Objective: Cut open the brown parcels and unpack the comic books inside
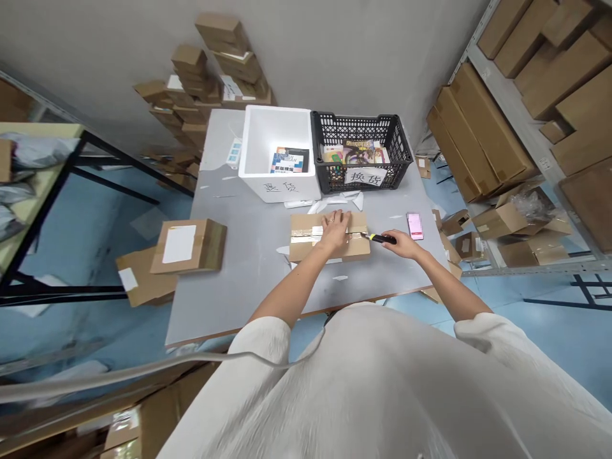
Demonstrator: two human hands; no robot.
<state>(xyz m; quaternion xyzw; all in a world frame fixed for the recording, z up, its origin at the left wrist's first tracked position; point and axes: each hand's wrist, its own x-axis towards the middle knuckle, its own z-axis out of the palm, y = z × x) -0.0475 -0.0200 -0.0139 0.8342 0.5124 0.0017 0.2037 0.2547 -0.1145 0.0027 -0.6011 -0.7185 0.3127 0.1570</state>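
A taped cardboard box [301, 250] lies lengthwise on the grey table, with shiny tape along its top seam. My left hand [335, 229] rests on the top of the box, fingers spread. In my right hand [401, 244] is a black and yellow utility knife [380, 239], its tip at the right end of the seam. Whether the blade is in the tape I cannot tell. A phone [415, 225] with a pink screen lies to the right of my right hand.
Behind the box stand a white foam bin [282, 186] and a black plastic crate [404, 153], both holding books. Paper scraps [337, 200] lie before them. Another cardboard box [189, 247] overhangs the table's left edge. Shelves of boxes [549, 159] stand to the right.
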